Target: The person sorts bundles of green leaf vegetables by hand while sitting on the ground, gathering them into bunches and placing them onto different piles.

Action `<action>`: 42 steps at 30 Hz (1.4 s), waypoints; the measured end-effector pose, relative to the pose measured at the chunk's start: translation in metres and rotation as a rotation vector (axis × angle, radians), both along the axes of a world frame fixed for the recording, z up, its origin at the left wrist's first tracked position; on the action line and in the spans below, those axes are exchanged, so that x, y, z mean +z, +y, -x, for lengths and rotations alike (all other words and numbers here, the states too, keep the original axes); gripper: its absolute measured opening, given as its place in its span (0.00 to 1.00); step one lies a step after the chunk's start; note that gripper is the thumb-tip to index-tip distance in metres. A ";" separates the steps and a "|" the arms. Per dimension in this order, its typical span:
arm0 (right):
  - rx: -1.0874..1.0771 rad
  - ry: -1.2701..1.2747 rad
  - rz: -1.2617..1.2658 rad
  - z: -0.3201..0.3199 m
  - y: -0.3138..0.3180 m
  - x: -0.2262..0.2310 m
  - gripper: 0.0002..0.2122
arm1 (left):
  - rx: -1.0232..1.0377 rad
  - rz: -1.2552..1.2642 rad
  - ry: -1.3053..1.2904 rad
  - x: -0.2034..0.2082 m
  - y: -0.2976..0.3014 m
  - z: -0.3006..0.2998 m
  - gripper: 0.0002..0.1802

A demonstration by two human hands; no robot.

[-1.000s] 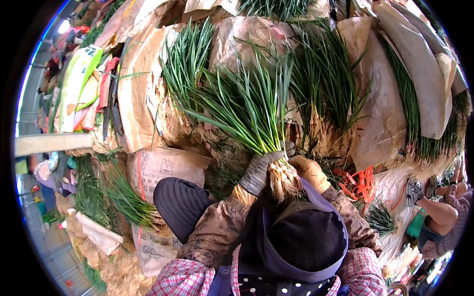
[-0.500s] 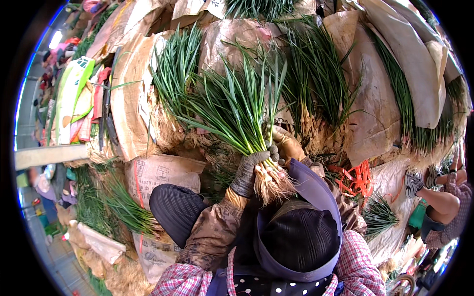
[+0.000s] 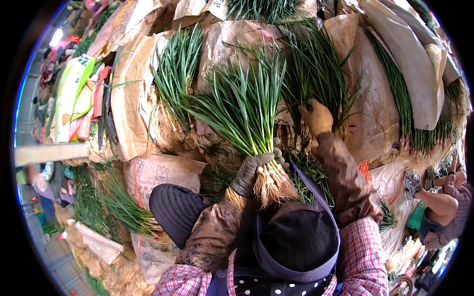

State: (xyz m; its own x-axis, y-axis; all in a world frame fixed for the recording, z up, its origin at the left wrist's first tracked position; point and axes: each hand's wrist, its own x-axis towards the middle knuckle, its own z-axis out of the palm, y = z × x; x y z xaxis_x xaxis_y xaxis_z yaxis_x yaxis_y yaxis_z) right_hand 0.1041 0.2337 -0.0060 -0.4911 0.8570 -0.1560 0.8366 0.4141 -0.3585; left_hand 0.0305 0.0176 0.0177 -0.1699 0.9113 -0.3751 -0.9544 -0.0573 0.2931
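Note:
My left hand [image 3: 253, 170], in a grey-coated glove, is closed round a thick bunch of onion-like greens [image 3: 252, 108]. The long leaves fan out upward and to the left; the pale bulbs and stringy roots hang below the fist. My right hand [image 3: 317, 118], gloved in tan and reaching forward, is at the stem end of a loose pile of the same greens [image 3: 316, 69]. Its fingers curl down into the stalks, and what they pinch is hidden. A grey roundish cluster [image 3: 279, 152], possibly fingertips of the left glove, shows at the bunch's right side.
More greens [image 3: 177, 69] lie at the left on tan sacking [image 3: 131, 98]. Further rows are partly covered by sacks [image 3: 405, 64] at the right. A printed sack [image 3: 163, 172] is beside my left arm. Another person's bare leg [image 3: 438, 200] shows at the right edge.
My right hand has left the roots of the bunch and moved forward and right to the pile. The bunch stays in my left hand, its leaves swung slightly more upright.

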 end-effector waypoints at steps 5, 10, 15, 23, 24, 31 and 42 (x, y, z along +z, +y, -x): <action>-0.229 0.784 0.774 0.020 0.026 0.028 0.14 | 0.002 -0.038 -0.047 0.002 0.002 0.005 0.24; -0.167 0.826 0.887 0.005 0.005 0.044 0.10 | 0.053 -0.048 0.022 0.002 -0.005 0.015 0.21; -0.077 0.731 0.980 -0.020 -0.047 0.018 0.08 | -0.034 0.106 0.224 -0.005 -0.009 0.010 0.19; 0.221 0.504 0.049 -0.026 -0.100 0.000 0.10 | -0.198 0.288 0.157 -0.033 -0.013 0.002 0.07; 0.279 0.463 -0.137 -0.026 -0.103 0.006 0.09 | -0.190 0.316 0.200 -0.035 -0.014 0.002 0.07; -0.439 0.779 0.652 -0.026 -0.078 -0.029 0.08 | -0.087 0.139 0.325 -0.021 -0.009 0.004 0.15; 0.053 0.742 0.576 -0.001 -0.095 0.015 0.11 | -0.129 0.285 0.207 -0.037 -0.022 0.010 0.09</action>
